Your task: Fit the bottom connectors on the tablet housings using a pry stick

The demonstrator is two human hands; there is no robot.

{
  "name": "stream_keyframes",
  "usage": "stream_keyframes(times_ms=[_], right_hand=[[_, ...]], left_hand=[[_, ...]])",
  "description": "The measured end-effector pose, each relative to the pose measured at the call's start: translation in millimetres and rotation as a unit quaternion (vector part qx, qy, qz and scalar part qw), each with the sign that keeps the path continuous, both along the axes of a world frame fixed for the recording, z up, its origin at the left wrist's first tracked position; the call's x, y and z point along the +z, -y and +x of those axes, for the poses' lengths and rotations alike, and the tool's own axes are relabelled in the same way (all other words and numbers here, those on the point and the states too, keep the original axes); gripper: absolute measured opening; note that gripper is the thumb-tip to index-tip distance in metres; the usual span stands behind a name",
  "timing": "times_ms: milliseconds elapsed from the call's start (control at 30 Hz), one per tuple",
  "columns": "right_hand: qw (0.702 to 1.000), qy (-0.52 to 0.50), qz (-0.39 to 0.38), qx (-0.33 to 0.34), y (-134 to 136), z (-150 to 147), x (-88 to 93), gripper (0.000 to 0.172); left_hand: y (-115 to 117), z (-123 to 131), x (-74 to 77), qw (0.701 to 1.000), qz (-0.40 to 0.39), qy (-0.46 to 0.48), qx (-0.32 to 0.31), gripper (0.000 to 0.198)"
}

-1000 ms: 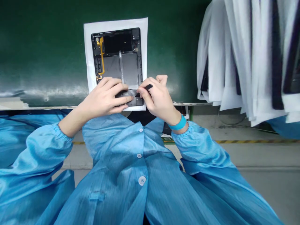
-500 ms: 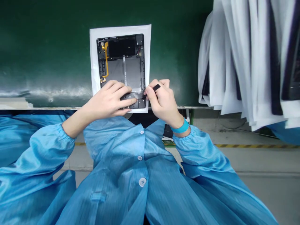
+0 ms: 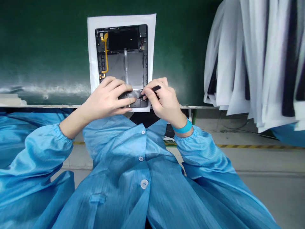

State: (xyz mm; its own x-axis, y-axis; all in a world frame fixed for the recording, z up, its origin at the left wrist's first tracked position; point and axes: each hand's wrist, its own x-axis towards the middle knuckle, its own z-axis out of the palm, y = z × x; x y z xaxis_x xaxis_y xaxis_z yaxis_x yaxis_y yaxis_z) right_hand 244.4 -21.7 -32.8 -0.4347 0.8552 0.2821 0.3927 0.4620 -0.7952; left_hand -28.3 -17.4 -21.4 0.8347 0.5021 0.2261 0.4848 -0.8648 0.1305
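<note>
An opened tablet [image 3: 124,60] lies back-up on a white sheet [image 3: 91,47] on the green bench, its dark circuit parts, grey battery and an orange flex cable showing. My left hand [image 3: 107,97] lies flat on the tablet's near edge, fingers stretched out and pressing down. My right hand [image 3: 162,98] pinches a thin black tool [image 3: 153,89], whose tip touches the tablet's near right corner. A blue band circles my right wrist.
The green bench [image 3: 47,47] ends at a pale front edge just below my hands. Several white-wrapped dark panels [image 3: 257,60] hang or stand at the right. Grey floor with a yellow striped line [image 3: 257,147] lies below.
My hands have stayed on the tablet's near edge. The right hand's tool tip has shifted slightly along the near right corner. The view has moved a little.
</note>
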Motion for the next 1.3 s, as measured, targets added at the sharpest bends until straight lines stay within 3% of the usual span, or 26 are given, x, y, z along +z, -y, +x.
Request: stream_keyframes(times_ms=[100, 300, 567, 700, 833, 1167, 1300], right_hand=[[1.0, 0.006, -0.009, 0.002, 0, 0, 1.2, 0.045], [1.0, 0.007, -0.023, -0.003, 1, -1, 1.8, 0.044], [1.0, 0.012, -0.025, -0.007, 2, -1, 3.0, 0.047], [0.999, 0.008, -0.031, -0.001, 1, -1, 2.1, 0.047], [1.0, 0.016, -0.011, 0.001, 0, -2, -0.9, 0.046], [0.996, 0.025, 0.078, 0.027, -3, -6, -13.0, 0.041], [0.993, 0.023, 0.105, 0.04, -3, -9, -16.8, 0.042]], left_hand=[[2, 0, -1.5, 1.0, -0.025, 0.005, 0.013, 0.029], [2, 1, 0.1, 1.0, 0.014, -0.014, 0.009, 0.024], [2, 2, -1.2, 0.996, -0.075, 0.042, 0.024, 0.025], [1, 2, -0.6, 0.999, -0.04, 0.008, 0.022, 0.03], [0, 2, -0.1, 1.0, -0.007, -0.027, 0.008, 0.035], [0, 5, 2.5, 0.997, -0.072, -0.023, 0.032, 0.035], [-1, 4, 2.7, 0.998, -0.061, -0.023, 0.027, 0.034]])
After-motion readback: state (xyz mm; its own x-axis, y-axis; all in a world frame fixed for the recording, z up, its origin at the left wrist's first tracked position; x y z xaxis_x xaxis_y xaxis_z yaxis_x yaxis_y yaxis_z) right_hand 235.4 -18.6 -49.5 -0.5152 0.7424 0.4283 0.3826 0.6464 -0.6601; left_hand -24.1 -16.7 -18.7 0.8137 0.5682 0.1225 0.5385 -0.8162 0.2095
